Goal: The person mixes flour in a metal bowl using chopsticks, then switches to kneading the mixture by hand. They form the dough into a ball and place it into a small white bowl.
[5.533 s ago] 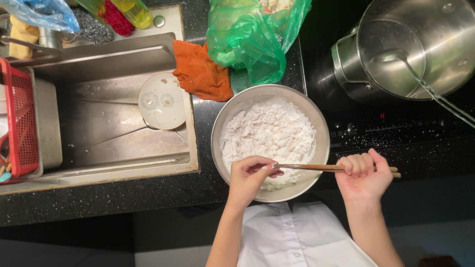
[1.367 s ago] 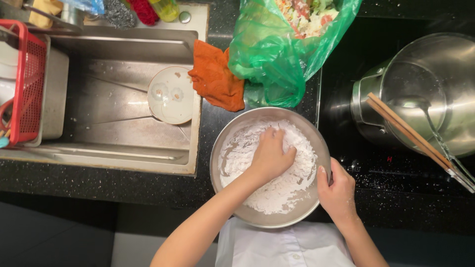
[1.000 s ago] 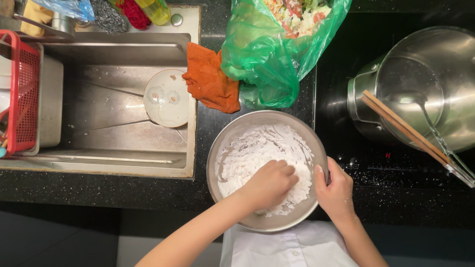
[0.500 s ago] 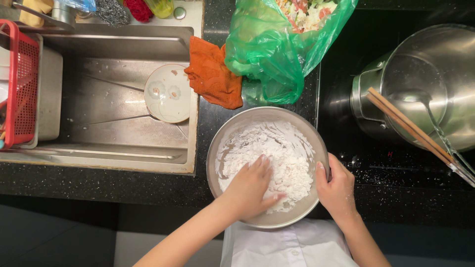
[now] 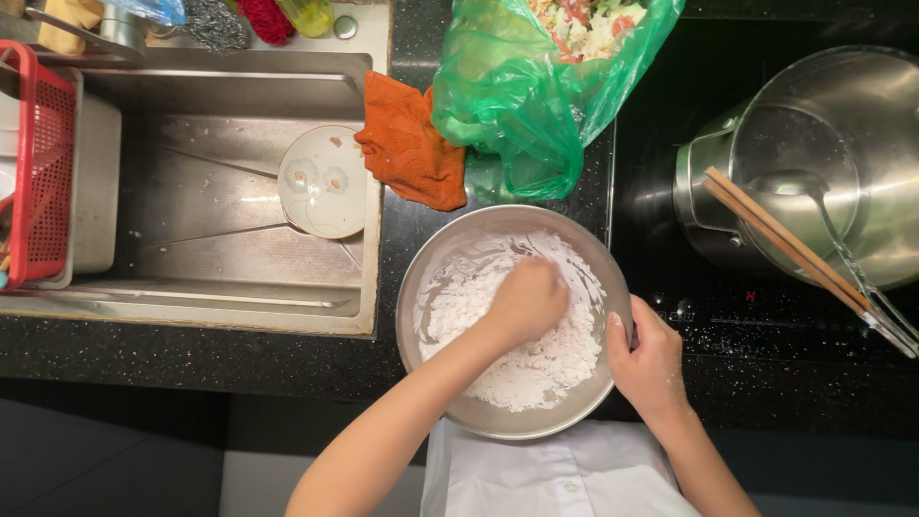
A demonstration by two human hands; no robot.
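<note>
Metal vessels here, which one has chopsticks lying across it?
The big steel pot on the stove, chopsticks across its rim; the mixing bowl holds only flour.

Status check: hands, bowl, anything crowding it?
Left hand buried in flour, fist closed. Right hand grips the metal bowl rim. Orange cloth and green bag lie just behind the bowl; chopsticks rest on the pot.
</note>
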